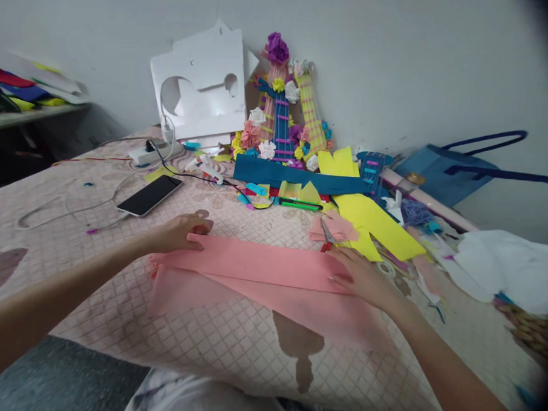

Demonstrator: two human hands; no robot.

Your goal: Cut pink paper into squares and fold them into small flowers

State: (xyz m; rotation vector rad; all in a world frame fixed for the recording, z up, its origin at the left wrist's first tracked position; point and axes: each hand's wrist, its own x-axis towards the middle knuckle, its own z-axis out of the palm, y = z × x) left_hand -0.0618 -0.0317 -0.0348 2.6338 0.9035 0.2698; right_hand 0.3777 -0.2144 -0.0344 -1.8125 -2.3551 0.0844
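Note:
A long sheet of pink crepe paper (257, 263), folded into a band along its far side, lies across the patterned tablecloth in front of me. Its looser layer spreads toward me beneath the band. At the band's left end, my left hand (186, 235) is closed, with the thumb over the paper and the fingers at its far edge. My right hand (359, 274) grips the right end, thumb and fingers pressed on the paper. Just beyond that hand are red-handled scissors (327, 237) on small pink paper pieces (341, 225).
A phone (150, 195) on a cable lies at left, near a power strip (153, 154) and glue gun (205, 167). Yellow paper (373, 225), a blue strip (297, 177) and a green cutter (300, 204) lie beyond. Decorated guitar shapes (282, 124) and white foam board (201, 87) lean against the wall.

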